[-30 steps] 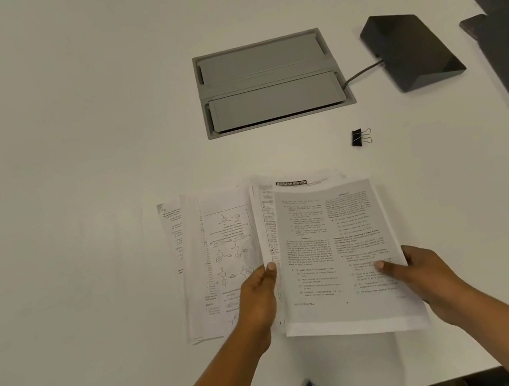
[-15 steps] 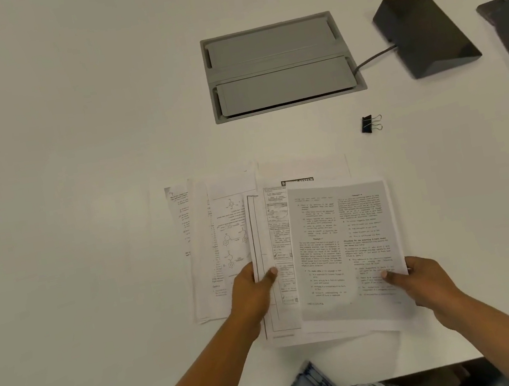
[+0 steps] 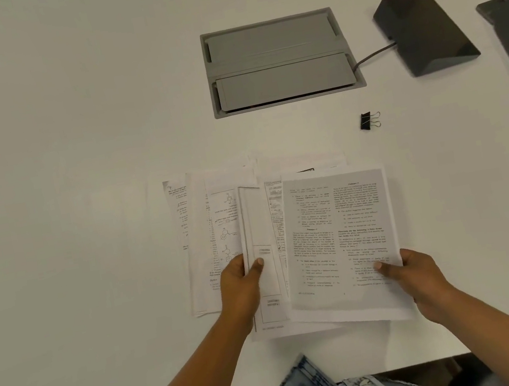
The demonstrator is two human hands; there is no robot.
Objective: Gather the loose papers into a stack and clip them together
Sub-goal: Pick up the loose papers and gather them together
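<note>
Several loose white printed paper sheets (image 3: 337, 229) lie fanned on the white desk (image 3: 76, 190) near its front edge, overlapping but not squared. The small black binder clip (image 3: 369, 121) sits apart from them, beyond their far right corner, untouched.

Risks, as judged:
1. The leftmost sheets (image 3: 201, 236) lie outside either grip. Drawing the fan together from the middle could leave them behind or buckle them.
2. The edges are staggered and the top sheet (image 3: 344, 245) is skewed. A clip applied before squaring would likely catch only some pages.
3. The lower edges lie close to the desk's front edge. A sheet slid toward the body could go over.
4. Fetching the clip takes one hand off the papers, and the unsecured stack may splay.

Hands:
- The left hand (image 3: 241, 288) pinches the left edge of a bordered sheet (image 3: 257, 226), thumb on top, fingers hidden beneath.
- The right hand (image 3: 422, 282) pinches the top sheet at its lower right edge. The thumb is pressed on the print, and the fingers are under the paper and out of view.
- Both forearms reach in from the near side.
</note>
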